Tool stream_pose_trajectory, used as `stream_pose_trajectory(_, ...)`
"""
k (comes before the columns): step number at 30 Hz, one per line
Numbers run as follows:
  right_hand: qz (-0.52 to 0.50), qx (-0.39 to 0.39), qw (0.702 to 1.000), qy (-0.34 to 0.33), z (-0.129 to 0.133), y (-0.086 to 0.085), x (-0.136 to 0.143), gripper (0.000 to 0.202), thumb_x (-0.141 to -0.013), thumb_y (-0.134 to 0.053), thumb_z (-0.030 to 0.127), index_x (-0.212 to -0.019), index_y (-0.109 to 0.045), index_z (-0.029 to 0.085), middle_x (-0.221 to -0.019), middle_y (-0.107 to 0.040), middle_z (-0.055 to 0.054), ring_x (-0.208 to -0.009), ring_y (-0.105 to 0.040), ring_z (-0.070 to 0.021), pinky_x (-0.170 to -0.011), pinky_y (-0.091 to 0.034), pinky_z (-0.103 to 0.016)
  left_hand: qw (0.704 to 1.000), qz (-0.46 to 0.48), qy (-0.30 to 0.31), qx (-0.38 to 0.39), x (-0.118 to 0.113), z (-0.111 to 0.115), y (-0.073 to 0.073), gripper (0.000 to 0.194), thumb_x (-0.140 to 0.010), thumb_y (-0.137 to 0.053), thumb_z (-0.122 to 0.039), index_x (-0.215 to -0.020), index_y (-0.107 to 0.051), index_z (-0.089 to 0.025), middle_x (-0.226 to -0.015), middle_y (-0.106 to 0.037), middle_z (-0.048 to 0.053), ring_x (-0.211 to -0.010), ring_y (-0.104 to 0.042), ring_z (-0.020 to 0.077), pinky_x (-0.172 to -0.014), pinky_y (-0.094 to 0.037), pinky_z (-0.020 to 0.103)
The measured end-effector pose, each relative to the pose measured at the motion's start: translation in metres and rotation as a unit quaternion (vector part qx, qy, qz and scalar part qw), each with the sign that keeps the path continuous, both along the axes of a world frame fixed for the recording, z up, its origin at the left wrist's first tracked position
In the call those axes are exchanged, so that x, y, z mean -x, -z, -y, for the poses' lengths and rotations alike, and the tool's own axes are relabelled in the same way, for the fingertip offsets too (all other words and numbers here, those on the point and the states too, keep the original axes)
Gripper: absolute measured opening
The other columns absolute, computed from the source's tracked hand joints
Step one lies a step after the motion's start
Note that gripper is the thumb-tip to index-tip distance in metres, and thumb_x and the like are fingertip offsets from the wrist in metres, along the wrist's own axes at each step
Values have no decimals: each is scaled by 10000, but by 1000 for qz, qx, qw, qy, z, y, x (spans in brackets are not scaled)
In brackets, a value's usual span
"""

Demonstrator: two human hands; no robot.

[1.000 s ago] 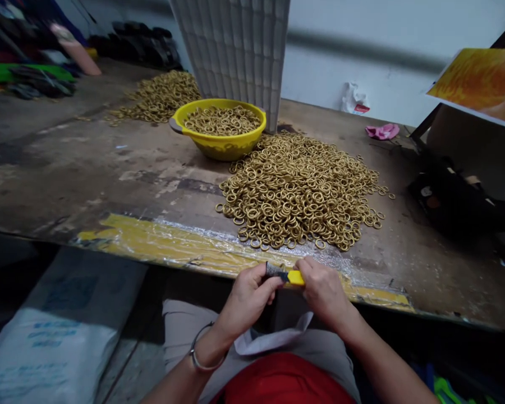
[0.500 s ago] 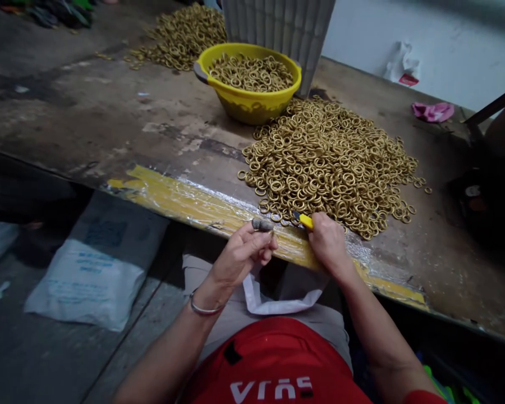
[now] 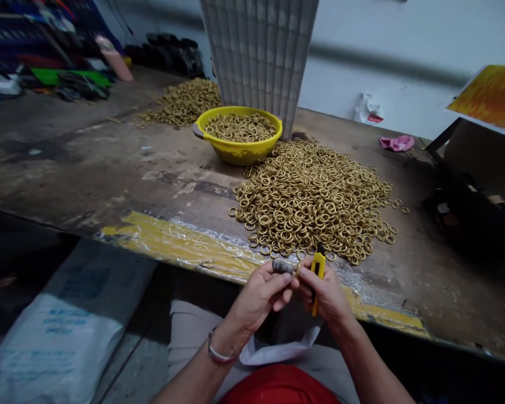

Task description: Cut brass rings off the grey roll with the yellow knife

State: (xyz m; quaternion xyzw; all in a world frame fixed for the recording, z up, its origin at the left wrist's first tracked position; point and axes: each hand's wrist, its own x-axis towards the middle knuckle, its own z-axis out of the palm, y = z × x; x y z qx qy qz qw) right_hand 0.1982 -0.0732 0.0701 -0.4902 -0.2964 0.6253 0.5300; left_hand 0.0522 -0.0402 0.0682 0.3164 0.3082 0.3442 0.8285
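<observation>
My left hand [image 3: 263, 294], wearing a bracelet, is closed in a pinch in front of the table edge. A grey wrap [image 3: 283, 266] covers its index finger. At its fingertips is a small gold-coloured ring [image 3: 297, 270], seen edge-on. My right hand [image 3: 326, 292] meets it there, its thumb and finger touching or close to the ring. The same hand is closed around a yellow utility knife [image 3: 318, 264], with the dark blade end pointing away from me. Just beyond both hands spreads a big pile of gold-coloured rings [image 3: 311, 202].
A yellow basin [image 3: 246, 150] full of rings stands behind the pile, before a tall grey ribbed crate [image 3: 261, 56]. A second ring heap [image 3: 189, 104] lies farther left. Yellow tape [image 3: 180, 244] covers the table edge. A white sack [image 3: 63, 320] lies on the floor at left.
My right hand has moved from the pile's edge to my left fingertips, and the knife has turned more upright. The view has tilted up, showing more wall and far table.
</observation>
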Motion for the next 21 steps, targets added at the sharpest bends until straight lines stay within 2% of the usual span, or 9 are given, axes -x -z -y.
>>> stream_pose_trajectory(4,-25,3,999,21,2,0,4,362,-732,-733,471,-802,-521,186,-538,-514,74,-373,-322,-27,-366,-270,-149,999,-36,22,-25,-2,3,-2,335,-669,-815,-357,-821,-643,-113,-612,-614,9,-450,-471,56,-390,-339,148)
stream_pose_trajectory(7,-4,4,1000,25,5,-2,6,363,-731,-727,482,-762,-520,184,-509,-467,85,-376,-325,-32,-363,-263,-151,997,-65,13,-38,-4,5,2,324,-695,-796,-348,-877,-657,-118,-579,-580,-15,-462,-466,58,-409,-353,146)
stream_pose_trajectory(10,46,3,999,21,7,-3,8,349,-749,-702,489,-735,-530,185,-496,-440,83,-395,-345,-47,-384,-292,-166,995,-81,-4,-49,-6,8,5,334,-698,-792,-336,-921,-660,-126,-598,-560,-25,-493,-475,67,-428,-376,154)
stream_pose_trajectory(14,152,-40,988,14,9,-1,6,294,-833,-616,458,-750,-560,181,-568,-518,37,-499,-466,-97,-495,-384,-214,993,-96,-26,-55,-7,11,6,343,-678,-803,-352,-892,-651,-131,-637,-564,-22,-503,-475,73,-442,-397,174)
stream_pose_trajectory(16,243,-88,966,-2,11,-1,3,284,-893,-545,412,-727,-562,182,-614,-542,15,-580,-503,-122,-571,-403,-238,992,-102,-27,-72,-6,11,7,310,-721,-772,-368,-882,-649,-133,-637,-567,-19,-506,-478,72,-464,-408,180)
stream_pose_trajectory(18,339,-139,930,-17,13,-1,-1,281,-928,-496,347,-711,-568,183,-661,-553,2,-642,-511,-134,-622,-399,-247,990,-108,-24,-87,-5,10,9,286,-758,-742,-375,-876,-649,-132,-634,-574,-14,-514,-491,77,-487,-419,186)
stream_pose_trajectory(21,440,-190,877,-28,19,-1,-8,152,-908,-482,197,-860,-625,187,-789,-608,-22,-737,-550,-152,-686,-408,-253,988,-117,-29,-91,-2,8,13,280,-753,-740,-374,-855,-645,-132,-654,-592,-4,-537,-511,89,-500,-434,191)
